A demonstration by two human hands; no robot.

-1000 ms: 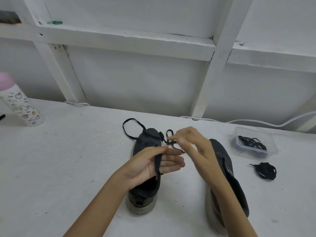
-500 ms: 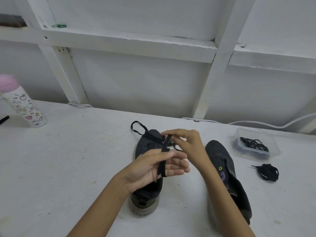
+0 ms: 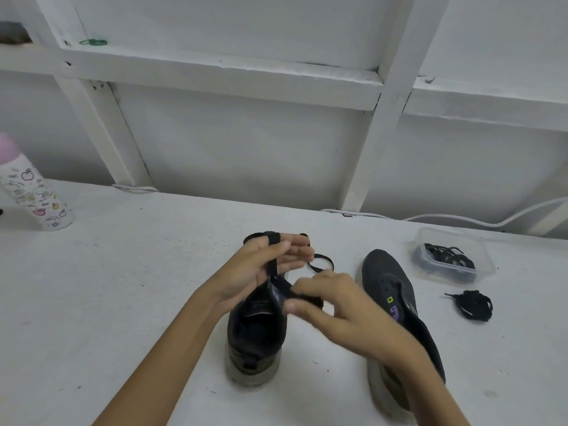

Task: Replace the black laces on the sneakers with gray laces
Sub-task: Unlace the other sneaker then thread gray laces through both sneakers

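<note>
STAGE unlacing, judged near its end | left hand pinches black lace above sneaker at table centre; right hand, blurred, seems to pinch it by the tongue | second sneaker bare-eyed, loose lace bundle and lace tub toward right edge | gray lacing all remains

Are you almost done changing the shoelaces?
Not yet. The right sneaker looks lace-free, with a loose lace bundle beside it. The left hand and right hand hold the black lace of the left sneaker. No gray laces are threaded in either sneaker.
</note>
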